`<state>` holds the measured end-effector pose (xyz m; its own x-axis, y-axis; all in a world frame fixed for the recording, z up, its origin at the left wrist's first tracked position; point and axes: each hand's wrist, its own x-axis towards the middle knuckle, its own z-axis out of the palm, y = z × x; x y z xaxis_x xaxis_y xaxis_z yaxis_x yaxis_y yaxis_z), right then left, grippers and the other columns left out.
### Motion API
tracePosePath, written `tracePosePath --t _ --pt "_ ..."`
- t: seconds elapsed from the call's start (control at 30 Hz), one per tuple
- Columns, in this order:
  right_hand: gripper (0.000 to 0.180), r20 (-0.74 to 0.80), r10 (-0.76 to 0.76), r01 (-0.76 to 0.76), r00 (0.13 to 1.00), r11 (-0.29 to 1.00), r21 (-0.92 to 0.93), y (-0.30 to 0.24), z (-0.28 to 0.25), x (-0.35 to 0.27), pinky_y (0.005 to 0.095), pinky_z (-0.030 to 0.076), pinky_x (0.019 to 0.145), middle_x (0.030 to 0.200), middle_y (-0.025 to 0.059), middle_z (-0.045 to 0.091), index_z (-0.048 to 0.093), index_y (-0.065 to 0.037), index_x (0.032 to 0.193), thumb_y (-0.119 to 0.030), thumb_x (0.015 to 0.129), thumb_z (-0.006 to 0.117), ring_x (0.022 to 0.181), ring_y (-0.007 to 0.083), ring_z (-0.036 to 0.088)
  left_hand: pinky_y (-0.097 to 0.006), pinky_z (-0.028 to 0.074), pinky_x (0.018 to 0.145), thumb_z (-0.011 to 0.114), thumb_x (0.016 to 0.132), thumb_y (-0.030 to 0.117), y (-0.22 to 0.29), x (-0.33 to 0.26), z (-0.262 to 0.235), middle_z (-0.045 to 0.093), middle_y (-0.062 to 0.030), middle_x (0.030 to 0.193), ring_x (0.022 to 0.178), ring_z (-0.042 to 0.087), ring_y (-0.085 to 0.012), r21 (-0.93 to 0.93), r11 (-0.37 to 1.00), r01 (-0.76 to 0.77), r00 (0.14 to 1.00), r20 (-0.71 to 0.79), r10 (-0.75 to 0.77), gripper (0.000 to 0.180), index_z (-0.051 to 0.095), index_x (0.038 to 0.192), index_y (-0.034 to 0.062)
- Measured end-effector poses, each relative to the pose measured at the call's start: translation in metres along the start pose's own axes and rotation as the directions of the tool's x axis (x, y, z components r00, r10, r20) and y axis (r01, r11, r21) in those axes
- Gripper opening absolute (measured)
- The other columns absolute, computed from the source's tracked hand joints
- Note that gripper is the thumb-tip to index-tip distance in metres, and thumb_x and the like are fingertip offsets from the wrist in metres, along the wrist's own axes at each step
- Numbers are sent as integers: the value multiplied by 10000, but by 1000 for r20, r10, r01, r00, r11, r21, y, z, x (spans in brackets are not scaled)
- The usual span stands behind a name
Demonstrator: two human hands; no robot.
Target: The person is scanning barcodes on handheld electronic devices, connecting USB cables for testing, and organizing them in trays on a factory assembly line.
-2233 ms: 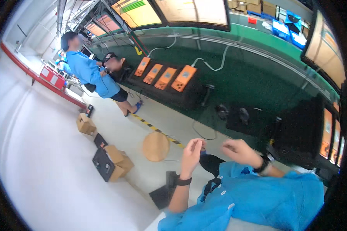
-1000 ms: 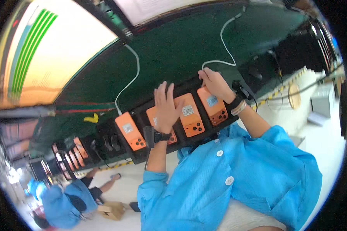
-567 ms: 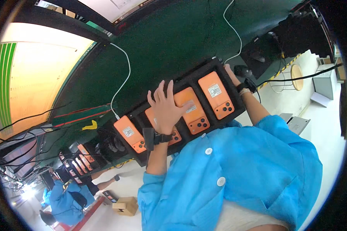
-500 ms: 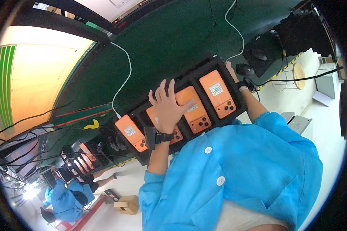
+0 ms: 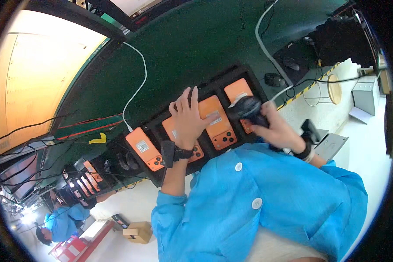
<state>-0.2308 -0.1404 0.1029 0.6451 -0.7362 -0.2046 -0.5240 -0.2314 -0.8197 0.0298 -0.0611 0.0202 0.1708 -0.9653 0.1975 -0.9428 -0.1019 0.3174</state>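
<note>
- Hands are seen above a black tray [image 5: 159,126] on a green bench [image 5: 196,48]; four orange phones are laid in the tray, backs up.
- Left hand [image 5: 188,118] is spread open, fingers apart, and is pressed flat on the second orange phone [image 5: 179,135], with its fingertips reaching over the edge of the third orange phone [image 5: 217,123]; nothing is gripped by it. A black wrist strap [image 5: 172,153] is worn just below it.
- Right hand [image 5: 277,129] is closed around the grip of a black handheld scanner [image 5: 246,109], whose head is held over the fourth orange phone [image 5: 238,92], at the tray's end nearest this hand.
- Leftmost orange phone [image 5: 144,148] is left untouched, beyond the left hand on its outer side; a white cable [image 5: 137,83] is run up from near it across the bench.
- A second white cable [image 5: 262,39] is seen beyond the right hand, curving away over the bench.
- A black wristband [image 5: 305,150] is worn on the right wrist, and blue sleeves [image 5: 266,196] cover both arms.
- Far off to the left hand's side, another person in blue [image 5: 61,222] and a cardboard box [image 5: 137,231] on the floor are visible.
</note>
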Motion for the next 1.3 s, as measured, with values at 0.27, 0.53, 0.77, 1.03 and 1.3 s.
tracePosePath --t 0.27,0.53,0.77,1.03,1.3 --pt "527 101 -20 16 995 999 38 -4 46 3 389 438 769 942 183 481 288 32 1130 -166 842 683 875 274 507 -466 309 1004 769 703 415 4 -2 4 483 -98 1328 1189 461 -278 83 996 -34 998 -49 39 859 426 1407 62" --pt "451 236 34 -69 971 988 140 -20 44 -4 396 438 738 891 188 477 309 41 1068 -166 872 658 846 280 539 -471 326 976 702 722 605 7 -12 -1 498 -107 1298 1156 470 -270 100 994 -52 998 -38 56 922 425 1402 47" --pt "422 189 -13 -3 982 996 86 -24 34 -3 456 475 719 843 258 531 349 24 1093 -197 885 641 810 430 613 -463 325 977 713 729 582 5 -6 1 493 -118 1301 1164 463 -279 110 993 -47 999 -13 49 893 438 1393 53" --pt "402 -543 -73 -4 837 990 -139 63 -8 53 445 443 672 815 227 510 337 -23 1018 -154 862 684 776 437 578 -539 329 1035 721 799 292 18 -39 21 472 -169 1320 1225 428 -353 -175 983 -51 998 -41 45 584 511 1269 17" --pt "421 -463 177 -126 869 982 138 317 65 143 505 448 694 850 260 579 375 0 1007 -133 805 719 849 493 591 -549 270 1105 600 890 333 53 -31 7 519 -175 1204 1194 451 -349 84 996 33 992 -128 -22 519 526 1258 -26"
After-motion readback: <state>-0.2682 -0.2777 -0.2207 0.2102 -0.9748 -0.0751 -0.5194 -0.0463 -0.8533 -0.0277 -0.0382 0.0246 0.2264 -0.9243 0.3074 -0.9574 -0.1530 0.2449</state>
